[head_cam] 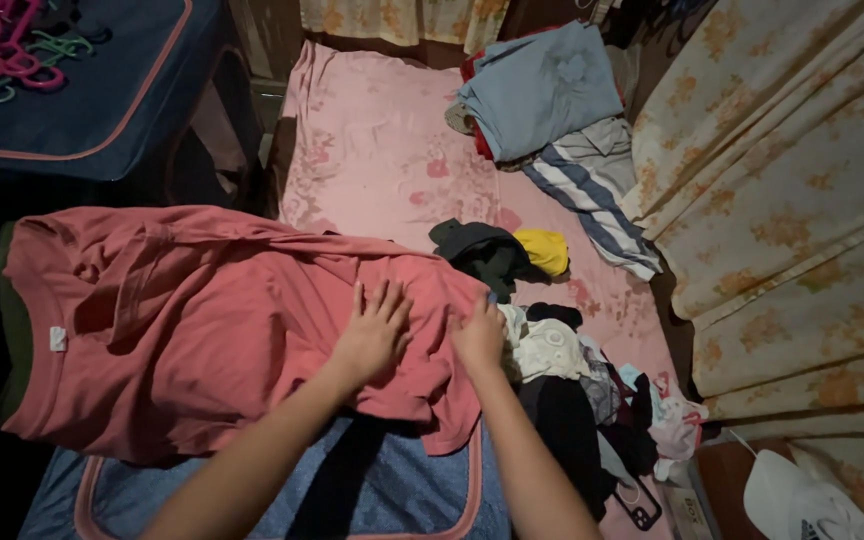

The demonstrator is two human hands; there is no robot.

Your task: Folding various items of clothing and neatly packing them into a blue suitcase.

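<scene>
Left hand (372, 335) and right hand (479, 338) press flat, fingers spread and released, on the red shirt (182, 330) at frame centre.

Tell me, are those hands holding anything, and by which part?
Nothing is gripped. The left hand lies flat, fingers spread, on the red shirt near its lower end; the right hand presses the shirt's edge beside it.
</scene>
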